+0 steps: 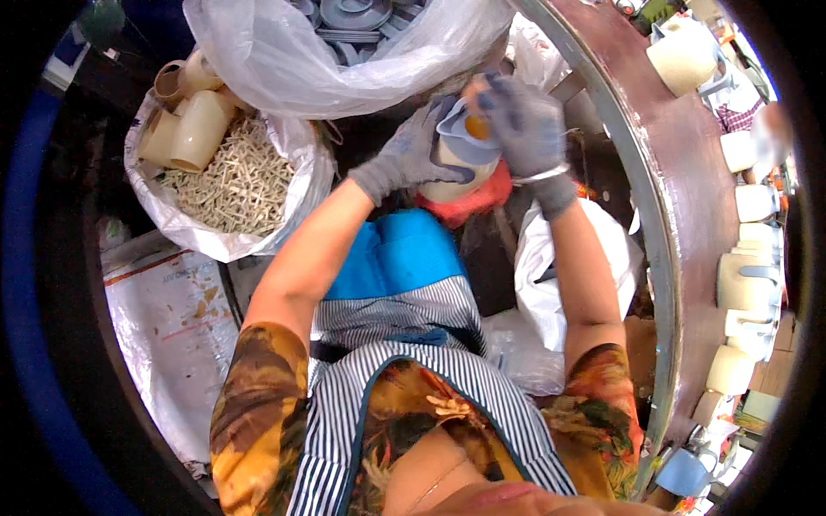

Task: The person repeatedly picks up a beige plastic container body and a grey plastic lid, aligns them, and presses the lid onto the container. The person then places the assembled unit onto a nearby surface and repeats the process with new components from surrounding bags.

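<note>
Steadying the cream jug [447, 156], the left hand [411, 156] is clamping on its left side, the thumb lying across the near wall and the fingers bending around the far side. The right hand [522, 122] is covering the right side of the jug's grey-blue top part [470, 147]; it is showing blurred, so I cannot tell if its fingers are closing on something. A small orange patch [476, 127] is showing at the jug's mouth, just beside this hand, and its nature is not clear to me. Below the jug, on its near side, a red cloth-like thing [469, 206] is lying. For good work, the left grip is probably needing to be firm but not squeezing, because the wall may be flexing. The right hand is likely serving best when its force is going toward the left palm, not pushing the jug out of it. Beyond the jug, a clear plastic bag [249, 64] is bulging near, so elbows and fingers are perhaps needing careful, small movements there.
</note>
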The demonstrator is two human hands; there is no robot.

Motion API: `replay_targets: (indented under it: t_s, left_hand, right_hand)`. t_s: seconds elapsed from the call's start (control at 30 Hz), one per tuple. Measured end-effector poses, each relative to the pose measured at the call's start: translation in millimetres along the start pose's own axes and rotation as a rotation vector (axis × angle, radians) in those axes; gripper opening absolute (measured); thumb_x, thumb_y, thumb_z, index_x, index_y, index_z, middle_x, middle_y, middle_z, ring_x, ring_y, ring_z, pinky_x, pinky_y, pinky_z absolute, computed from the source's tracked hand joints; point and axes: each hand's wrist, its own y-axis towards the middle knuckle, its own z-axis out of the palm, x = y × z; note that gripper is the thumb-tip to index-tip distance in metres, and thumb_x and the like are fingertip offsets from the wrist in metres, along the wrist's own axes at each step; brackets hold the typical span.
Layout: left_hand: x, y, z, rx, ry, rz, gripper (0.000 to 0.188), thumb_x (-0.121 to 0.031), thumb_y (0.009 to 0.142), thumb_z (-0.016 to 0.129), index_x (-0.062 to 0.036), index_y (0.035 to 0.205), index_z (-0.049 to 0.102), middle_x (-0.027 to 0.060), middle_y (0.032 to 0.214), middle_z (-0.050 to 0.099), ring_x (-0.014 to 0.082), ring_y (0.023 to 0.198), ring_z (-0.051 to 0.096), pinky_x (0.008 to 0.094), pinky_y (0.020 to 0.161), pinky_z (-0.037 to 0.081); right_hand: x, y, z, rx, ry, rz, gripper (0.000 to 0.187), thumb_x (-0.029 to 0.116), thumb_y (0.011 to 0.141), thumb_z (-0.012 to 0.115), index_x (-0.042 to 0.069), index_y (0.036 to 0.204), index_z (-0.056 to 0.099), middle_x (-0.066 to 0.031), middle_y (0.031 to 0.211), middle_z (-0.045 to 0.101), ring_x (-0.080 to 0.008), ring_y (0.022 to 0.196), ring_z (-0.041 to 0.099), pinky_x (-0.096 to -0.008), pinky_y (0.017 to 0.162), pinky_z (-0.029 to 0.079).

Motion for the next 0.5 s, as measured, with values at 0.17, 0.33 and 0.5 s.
replay_targets:
  t_s: [0.17,0.33,0.5]
  left_hand:
    - [-57,35,-26,-0.100,0.095,0.117,0.083,-0.049,0.075,0.077,-0.0005,0.136,0.048,0.0212,0.130,0.056,0.0372,0.122,0.052,0.0440,0.108,0.037]
    - [-79,59,32,-0.054,0.966,0.032,0.042,-0.046,0.082,0.065,-0.0078,0.098,0.065,0.0138,0.098,0.066,0.0293,0.098,0.062,0.0396,0.088,0.046]
    - [-91,-64,-81,-0.281,0.726,0.047,0.043,-0.026,0.076,0.068,0.0017,0.106,0.060,0.0230,0.113,0.061,0.0410,0.106,0.058,0.0478,0.096,0.044]
  right_hand:
    - [-51,-74,-34,-0.365,0.124,0.278,0.038,0.027,0.094,0.061,0.002,0.122,0.058,-0.0217,0.116,0.063,-0.0349,0.108,0.060,-0.0402,0.094,0.046]
    - [-88,-140,68,0.031,0.131,0.316,0.050,0.032,0.089,0.066,0.005,0.129,0.056,-0.0197,0.120,0.063,-0.0388,0.107,0.059,-0.0470,0.093,0.045]
    - [-85,-127,116,0.281,-0.120,0.019,0.049,0.041,0.085,0.067,0.012,0.125,0.061,-0.0125,0.117,0.064,-0.0357,0.106,0.058,-0.0471,0.090,0.046]
